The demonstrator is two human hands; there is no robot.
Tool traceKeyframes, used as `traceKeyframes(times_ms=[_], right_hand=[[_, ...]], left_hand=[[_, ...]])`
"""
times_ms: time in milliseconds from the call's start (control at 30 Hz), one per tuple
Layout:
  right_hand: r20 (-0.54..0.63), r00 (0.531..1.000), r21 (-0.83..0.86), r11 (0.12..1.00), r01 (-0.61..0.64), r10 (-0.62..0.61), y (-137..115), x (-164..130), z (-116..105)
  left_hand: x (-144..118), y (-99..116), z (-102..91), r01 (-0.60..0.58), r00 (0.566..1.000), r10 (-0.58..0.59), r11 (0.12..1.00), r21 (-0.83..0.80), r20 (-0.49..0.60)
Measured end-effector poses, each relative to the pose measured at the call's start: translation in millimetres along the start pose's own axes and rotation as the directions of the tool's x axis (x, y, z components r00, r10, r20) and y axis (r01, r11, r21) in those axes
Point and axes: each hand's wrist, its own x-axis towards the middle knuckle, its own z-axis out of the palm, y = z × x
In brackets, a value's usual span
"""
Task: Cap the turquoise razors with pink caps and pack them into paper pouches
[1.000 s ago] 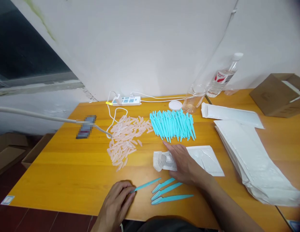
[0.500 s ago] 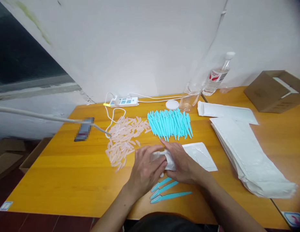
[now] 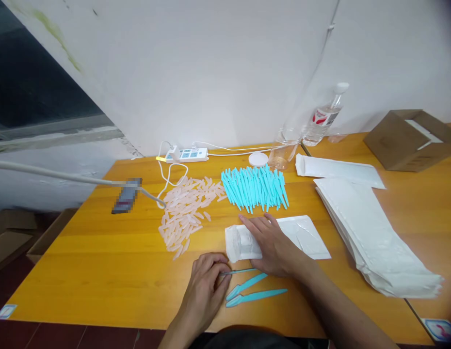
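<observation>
My left hand [image 3: 207, 281] has dropped back from the pouch [image 3: 243, 242] to pinch one blue stick [image 3: 240, 271] by its end. My right hand [image 3: 272, 242] lies spread, pressing the pouch flat. I'd better keep the mouth open and slide the stick in straight.

The scene is evenly and brightly lit from above; soft shadows are cast beneath the hands onto the glossy orange wooden table [image 3: 102, 261]. Straight lines are bent near the edges, corners are darkened, and a small patch is pixelated.
</observation>
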Motion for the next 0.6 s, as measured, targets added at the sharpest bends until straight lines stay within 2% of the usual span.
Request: traceKeyframes(times_ms=[67,133,233,300,400,500,533,600], right_hand=[[0.011,1.0,0.016,1.0,-0.018,0.018,3,-1,2],[0.006,1.0,0.057,0.998,-0.02,0.02,6,-1,3],[-0.016,1.0,0.106,0.994,-0.006,0.007,8,-1,3],[-0.028,1.0,0.127,0.992,0.01,-0.006,7,0,4],[-0.044,0.999,0.142,0.989,0.036,-0.03,3,1,3],[-0.051,0.998,0.13,0.991,0.039,-0.032,1,1,2],[-0.053,0.998,0.122,0.992,0.036,-0.03,0,1,2],[-0.052,0.998,0.1,0.994,0.038,-0.033,1,1,1]], left_hand=[[-7,-10,-14.1,0.021,1.0,-0.02,0.997,-0.079,0.019],[-20,-24,-36.5,0.087,0.996,-0.091,0.987,-0.138,-0.019],[-31,-43,-70.4,0.176,0.958,-0.201,0.975,-0.133,-0.205],[-20,-43,-77.7,0.151,0.945,-0.166,0.986,-0.075,-0.283],[21,-22,-56.9,-0.032,0.969,0.036,0.999,0.02,-0.243],[53,1,-22.9,-0.254,0.955,0.252,0.967,0.01,-0.157],[55,5,-14.9,-0.263,0.949,0.254,0.964,-0.027,-0.189],[43,6,-7.6,-0.217,0.946,0.182,0.971,-0.104,-0.267]])
